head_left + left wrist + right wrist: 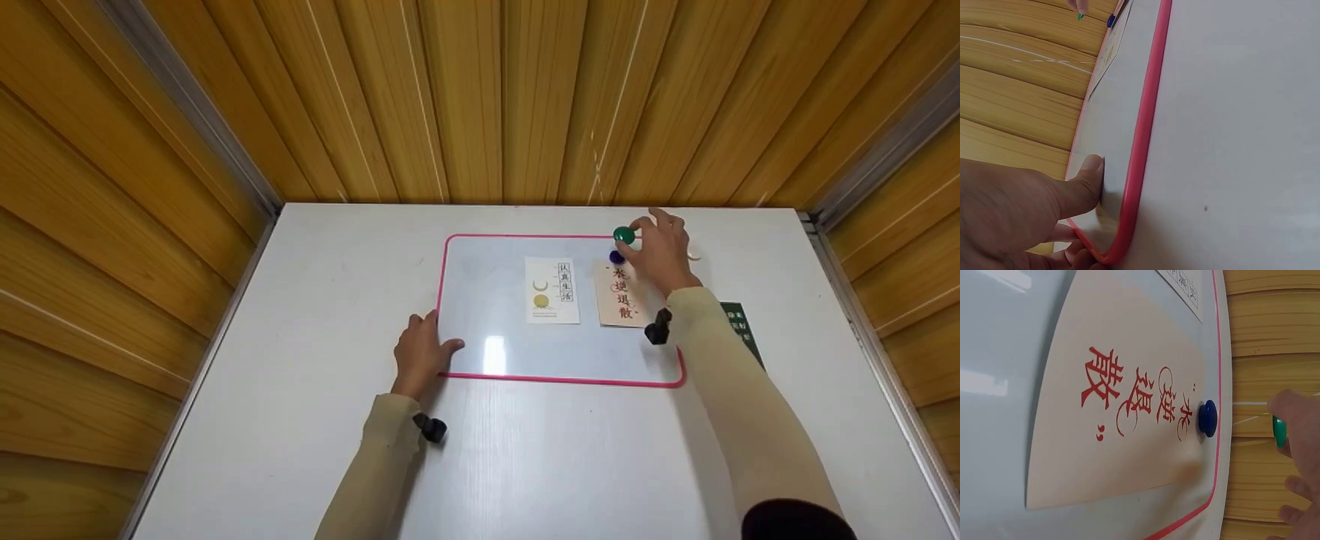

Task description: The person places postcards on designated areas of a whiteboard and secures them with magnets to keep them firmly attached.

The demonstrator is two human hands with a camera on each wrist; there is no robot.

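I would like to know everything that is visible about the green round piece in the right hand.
The green round piece is a smooth, glossy disc that looks like plastic. The right hand pinches it between thumb and finger. In the right wrist view it shows almost edge-on, partly hidden by them. It is in the air, touching neither the whiteboard nor the blue knob.
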